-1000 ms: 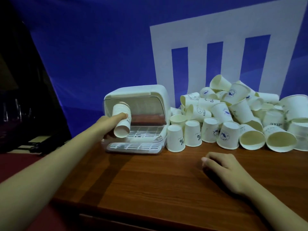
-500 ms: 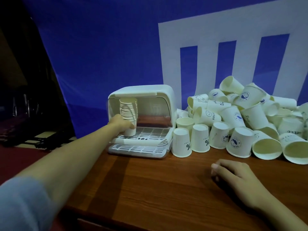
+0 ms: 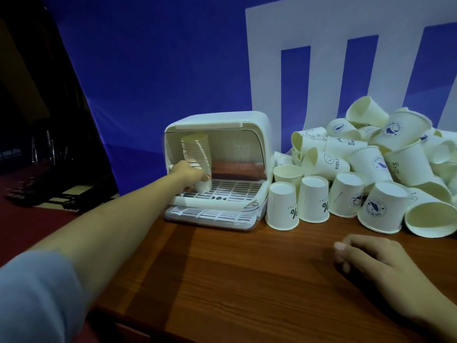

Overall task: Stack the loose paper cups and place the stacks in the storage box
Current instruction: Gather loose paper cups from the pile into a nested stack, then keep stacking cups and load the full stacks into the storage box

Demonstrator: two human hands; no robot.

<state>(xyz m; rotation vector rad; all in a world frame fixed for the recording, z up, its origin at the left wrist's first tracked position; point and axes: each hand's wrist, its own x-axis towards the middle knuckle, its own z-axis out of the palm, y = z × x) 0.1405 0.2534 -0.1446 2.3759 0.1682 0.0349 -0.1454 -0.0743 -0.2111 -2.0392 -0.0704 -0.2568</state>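
Head view. My left hand [image 3: 189, 175] is reached into the box [image 3: 217, 167], fingers curled round the lower part of the stack [image 3: 197, 159]. The stack stands upright, rim up, at the left side of the box interior, close to the left wall. Its base is at the slotted floor grid; I cannot tell whether it rests fully on the grid or is a touch above it (my fingers hide the near edge). The stack blurs slightly toward the top, with many nested rims showing.

The box is white, open at the front, with its lid slid up over the top. A slotted tray lip projects at the bottom front. It sits on the table [image 3: 247, 280], at the back left.

My right hand [image 3: 371, 258] lies on the table at the front right, palm down, fingers loosely bent, holding nothing. It is well apart from the box.

The loose cups [image 3: 371, 169] make a heap right of the box, touching or just beside its right wall. The front row stands rim down; the two nearest the box carry a "%" mark. Others lie on their sides with mouths facing out. Some show a round blue logo, one a smiley.

A blue banner [image 3: 160, 70] with white shapes hangs behind. A grey sleeve [image 3: 32, 298] covers my left upper arm.
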